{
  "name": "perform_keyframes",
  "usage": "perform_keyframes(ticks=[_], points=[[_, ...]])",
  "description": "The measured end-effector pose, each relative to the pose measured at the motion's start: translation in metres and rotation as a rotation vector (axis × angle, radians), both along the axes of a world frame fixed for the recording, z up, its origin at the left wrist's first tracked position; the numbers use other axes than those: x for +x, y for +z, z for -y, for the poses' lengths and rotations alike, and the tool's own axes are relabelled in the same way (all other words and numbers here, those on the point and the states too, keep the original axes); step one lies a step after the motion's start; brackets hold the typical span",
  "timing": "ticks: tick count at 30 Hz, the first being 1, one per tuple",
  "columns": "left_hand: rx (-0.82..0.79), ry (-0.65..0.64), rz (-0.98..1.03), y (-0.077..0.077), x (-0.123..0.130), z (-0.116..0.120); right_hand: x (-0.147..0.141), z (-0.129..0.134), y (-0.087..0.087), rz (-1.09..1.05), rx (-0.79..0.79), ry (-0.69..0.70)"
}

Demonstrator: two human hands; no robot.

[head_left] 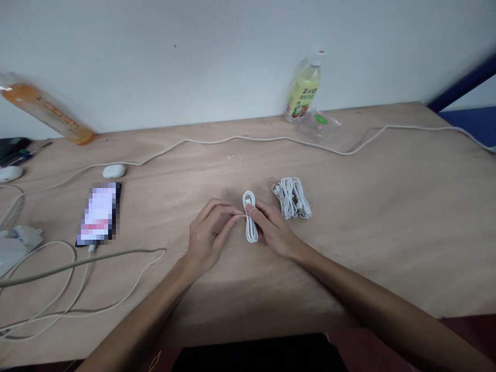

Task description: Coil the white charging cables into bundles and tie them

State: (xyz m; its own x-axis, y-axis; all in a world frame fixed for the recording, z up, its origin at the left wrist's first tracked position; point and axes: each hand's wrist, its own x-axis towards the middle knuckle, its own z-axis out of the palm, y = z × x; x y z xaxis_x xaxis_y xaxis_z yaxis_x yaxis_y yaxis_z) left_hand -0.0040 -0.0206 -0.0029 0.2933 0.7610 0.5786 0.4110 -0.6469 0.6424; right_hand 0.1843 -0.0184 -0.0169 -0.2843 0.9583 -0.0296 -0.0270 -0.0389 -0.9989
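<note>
A coiled white USB cable (251, 230) is held upright above the table, in front of me. My right hand (277, 230) is closed on it, with the thumb across its middle and a plug showing just above the thumb. From the left, my left hand (211, 230) pinches a thin white twist tie (244, 215) between thumb and fingertips, at the waist of the coil. How far the tie goes round the cable is hidden. Right of my right hand lie bundled white cables (292, 198) on the table.
Short tie pieces (234, 157) lie beyond my hands. A long white cord (236, 138) crosses the wooden table (368, 206). At left are a phone (98, 214), a white earbud case (113, 171), looped cables (73, 268) and an orange bottle (50, 113). A yellow drink bottle (304, 90) stands by the wall.
</note>
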Motion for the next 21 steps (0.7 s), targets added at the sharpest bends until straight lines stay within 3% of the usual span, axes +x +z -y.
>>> perform_keyframes(ticks=[21], points=[[0.014, -0.033, 0.006, 0.0013, -0.0008, 0.0007, -0.001, 0.0, 0.0026, -0.024, -0.033, 0.002]])
